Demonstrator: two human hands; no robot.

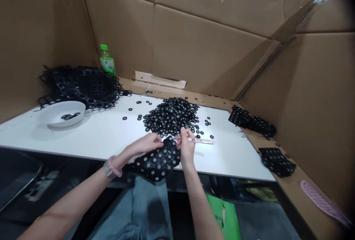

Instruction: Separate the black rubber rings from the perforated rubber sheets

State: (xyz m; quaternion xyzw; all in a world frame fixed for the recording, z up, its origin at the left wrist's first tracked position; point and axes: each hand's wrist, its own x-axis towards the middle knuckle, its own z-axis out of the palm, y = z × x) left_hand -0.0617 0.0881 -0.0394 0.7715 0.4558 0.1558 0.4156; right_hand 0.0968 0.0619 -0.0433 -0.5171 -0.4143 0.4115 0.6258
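Note:
My left hand (151, 142) is closed, its thumb and fingers pinching the upper edge of a black sheet with rows of pale round dots (158, 164). The sheet drapes over the table's front edge toward my lap. My right hand (187, 144) grips a slim, pale pink pen-like tool (203, 141). The tool's tip points left at the sheet's top right edge, close to my left fingers; whether it touches is too small to tell. Just beyond both hands lies a heap of small black rings with pale centres (173, 114).
A white bowl (59, 108) with a few black pieces stands at left, before a tangled pile of perforated black sheets (80, 84) and a green-capped bottle (107, 60). Dotted black sheets (277, 162) lie at right, near a pink woven item (318, 197). Cardboard walls (194, 44) enclose the table.

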